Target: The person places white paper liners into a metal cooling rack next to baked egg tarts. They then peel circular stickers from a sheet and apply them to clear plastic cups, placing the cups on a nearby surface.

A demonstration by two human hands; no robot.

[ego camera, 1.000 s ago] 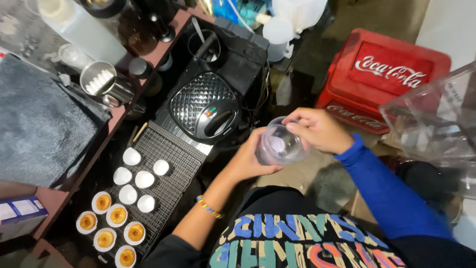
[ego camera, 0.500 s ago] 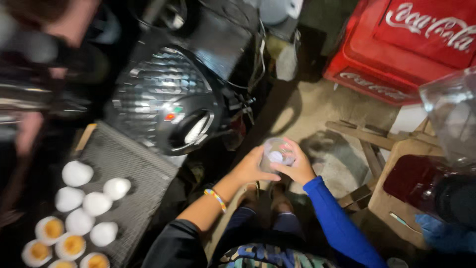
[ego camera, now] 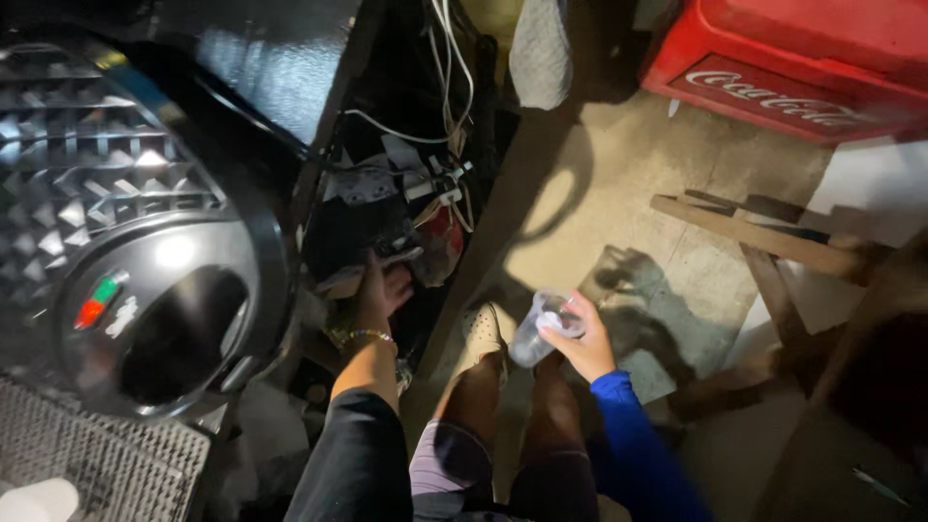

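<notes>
Down low, the right hand (ego camera: 583,340) holds a clear plastic cup (ego camera: 539,327) tilted on its side, fingers wrapped round its rim, just above the person's knees and a light shoe (ego camera: 480,329) on the concrete floor (ego camera: 619,184). Beside it, the left hand (ego camera: 379,293), with a beaded bracelet (ego camera: 360,335) at the wrist, reaches under the counter and grips a flat pale thing that is too dark to name. Farther off lie a black round waffle iron (ego camera: 135,261) at left, tangled white cables (ego camera: 440,116) above, wooden slats (ego camera: 764,242) and a red crate (ego camera: 802,58) at right.
</notes>
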